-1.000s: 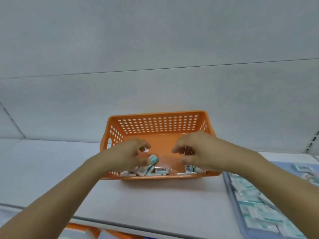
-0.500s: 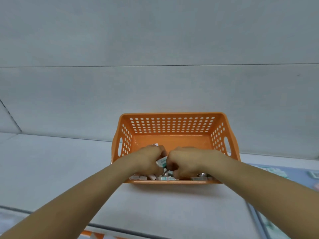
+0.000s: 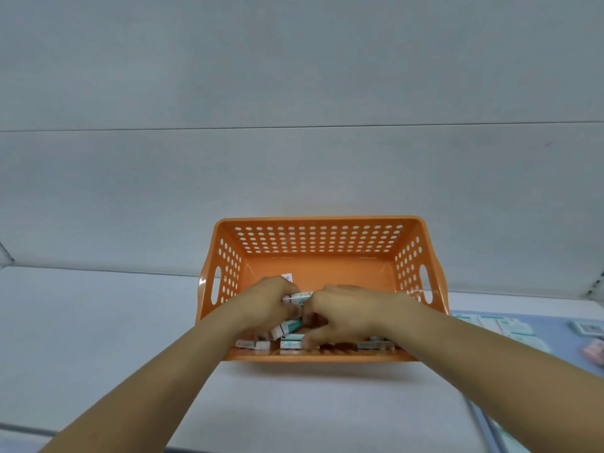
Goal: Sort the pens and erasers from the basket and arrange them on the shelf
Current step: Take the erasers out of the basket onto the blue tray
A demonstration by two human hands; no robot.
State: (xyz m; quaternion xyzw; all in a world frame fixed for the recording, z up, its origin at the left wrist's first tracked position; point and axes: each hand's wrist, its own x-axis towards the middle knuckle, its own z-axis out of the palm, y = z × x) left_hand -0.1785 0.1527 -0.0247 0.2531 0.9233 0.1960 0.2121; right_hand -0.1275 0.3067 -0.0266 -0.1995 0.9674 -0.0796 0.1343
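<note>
While deep in the basket point(image 3: 318, 238), both hands' fingers point(image 3: 287, 297) curled, seemingly around erasers point(image 3: 300, 297).

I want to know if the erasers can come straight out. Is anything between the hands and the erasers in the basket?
No. Both the left hand and right hand are already inside the orange basket, among the erasers.

Two bare forearms (no sleeves, rings or watch)

Erasers point(image 3: 291, 344) partly hidden beneath hands, blurred pink object point(image 3: 595, 352) cut off at right edge
</note>
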